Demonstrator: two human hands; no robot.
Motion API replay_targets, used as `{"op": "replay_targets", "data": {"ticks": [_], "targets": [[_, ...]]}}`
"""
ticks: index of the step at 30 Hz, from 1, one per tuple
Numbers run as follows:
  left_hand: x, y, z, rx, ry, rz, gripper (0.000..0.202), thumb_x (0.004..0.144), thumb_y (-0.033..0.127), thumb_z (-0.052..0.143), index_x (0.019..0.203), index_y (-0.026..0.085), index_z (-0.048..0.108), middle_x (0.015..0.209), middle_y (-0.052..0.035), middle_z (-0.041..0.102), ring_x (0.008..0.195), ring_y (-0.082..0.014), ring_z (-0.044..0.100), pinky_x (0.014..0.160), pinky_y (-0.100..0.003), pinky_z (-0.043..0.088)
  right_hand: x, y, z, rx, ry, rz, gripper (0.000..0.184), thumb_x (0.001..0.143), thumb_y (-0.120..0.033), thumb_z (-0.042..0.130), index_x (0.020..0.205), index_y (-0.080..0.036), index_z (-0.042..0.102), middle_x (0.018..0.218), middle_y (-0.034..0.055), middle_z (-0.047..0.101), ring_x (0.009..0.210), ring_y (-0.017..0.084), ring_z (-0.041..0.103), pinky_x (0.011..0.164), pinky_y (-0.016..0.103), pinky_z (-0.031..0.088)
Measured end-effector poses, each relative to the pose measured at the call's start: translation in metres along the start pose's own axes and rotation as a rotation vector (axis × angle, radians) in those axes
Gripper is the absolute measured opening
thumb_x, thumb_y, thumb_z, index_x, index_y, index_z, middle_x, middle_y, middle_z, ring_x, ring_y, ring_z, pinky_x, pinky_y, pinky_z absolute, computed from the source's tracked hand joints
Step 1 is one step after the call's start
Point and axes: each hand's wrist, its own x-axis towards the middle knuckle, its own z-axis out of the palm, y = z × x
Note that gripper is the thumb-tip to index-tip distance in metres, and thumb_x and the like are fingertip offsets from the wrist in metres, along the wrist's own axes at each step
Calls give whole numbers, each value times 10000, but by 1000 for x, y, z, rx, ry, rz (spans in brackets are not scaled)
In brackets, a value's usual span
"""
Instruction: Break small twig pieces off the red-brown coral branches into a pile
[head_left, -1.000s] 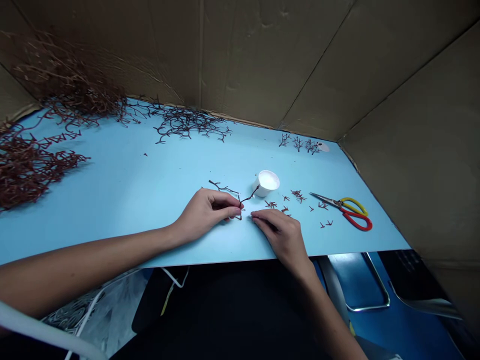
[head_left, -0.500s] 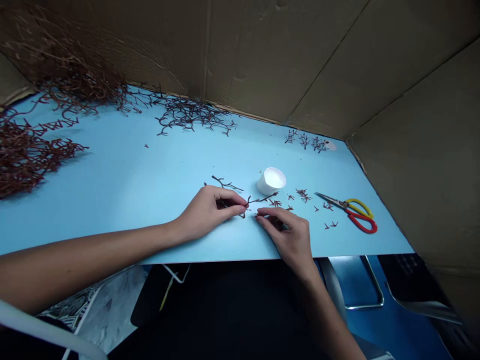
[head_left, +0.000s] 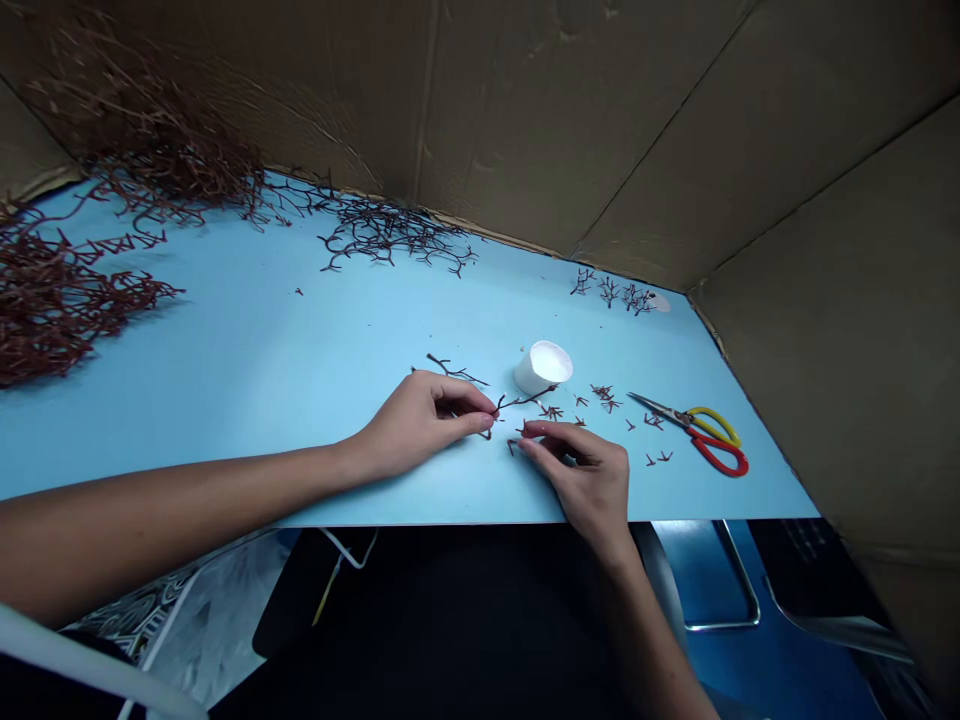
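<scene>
I had my left grip [head_left: 424, 420] clamped on a dark branched twig [head_left: 525, 402] over the blue desk [head_left: 225, 400], near the white cup [head_left: 542, 367], my right grip [head_left: 581, 475] pinched just beside it, clamped or not I couldn't tell; this fine work called for a steady pinch.

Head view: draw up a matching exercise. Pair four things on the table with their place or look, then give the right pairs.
Things:
1. Scissors
2. Small white cup
3. Dark branching twig
4. Heap of reddish-brown branches

Places and looks:
A. Pinched in the left hand
B. At the far left of the blue tabletop
C. Just beyond the twig's far end
D. Yellow and red handles, towards the right

Pairs: 1-D, 2-C, 3-A, 4-B
</scene>
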Motion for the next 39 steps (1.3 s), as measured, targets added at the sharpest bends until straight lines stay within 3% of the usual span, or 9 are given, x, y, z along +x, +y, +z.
{"op": "replay_targets", "data": {"ticks": [4, 10, 13, 19, 28, 39], "targets": [[1, -1, 0, -38, -13, -18, 126, 829, 304, 811, 869, 189, 847, 804, -79, 802, 691, -189, 681, 647, -315, 517, 0, -4, 0, 4, 52, -27, 74, 920, -287, 800, 964, -238, 835, 930, 52, 837, 661, 167, 671, 619, 334, 583], [0, 3, -1, 2, -37, -36, 122, 874, 256, 759, 904, 161, 829, 817, -52, 801, 694, -142, 663, 656, -264, 516, 3, -8, 5, -45, 26, -157, 58, 975, -224, 706, 932, -226, 744, 932, 47, 731, 719, 151, 647, 588, 289, 537], [-1, 4, -1, 4, -38, -35, 128, 894, 247, 740, 922, 161, 831, 827, -50, 807, 687, -134, 662, 647, -255, 517, 2, -7, 8, -1, 23, -116, 56, 1013, -233, 642, 974, -225, 680, 958, 42, 694, 743, 147, 658, 615, 282, 549], [-1, 3, 0, 8, -16, 8, 125, 905, 236, 724, 914, 160, 822, 841, -54, 815, 746, -151, 709, 689, -264, 545, -1, -10, 17, 145, -22, -45, 119, 1067, -281, 567, 993, -227, 643, 879, 12, 646, 594, 110, 598, 548, 264, 500], [-5, 3, 1, 49, 3, 97, 117, 915, 256, 747, 920, 166, 821, 866, -44, 822, 807, -168, 733, 734, -281, 550, 0, -20, 23, 523, -204, 222, 217, 1039, -419, 665, 950, -222, 681, 794, -2, 661, 556, 96, 576, 487, 225, 447], [-8, 2, 1, 165, -28, 121, 168, 954, 298, 708, 932, 167, 810, 856, -38, 804, 786, -168, 710, 728, -300, 531, 0, -21, 22, 469, -231, 235, 268, 1075, -428, 619, 920, -216, 675, 731, -15, 643, 590, 103, 537, 585, 251, 461]]}}
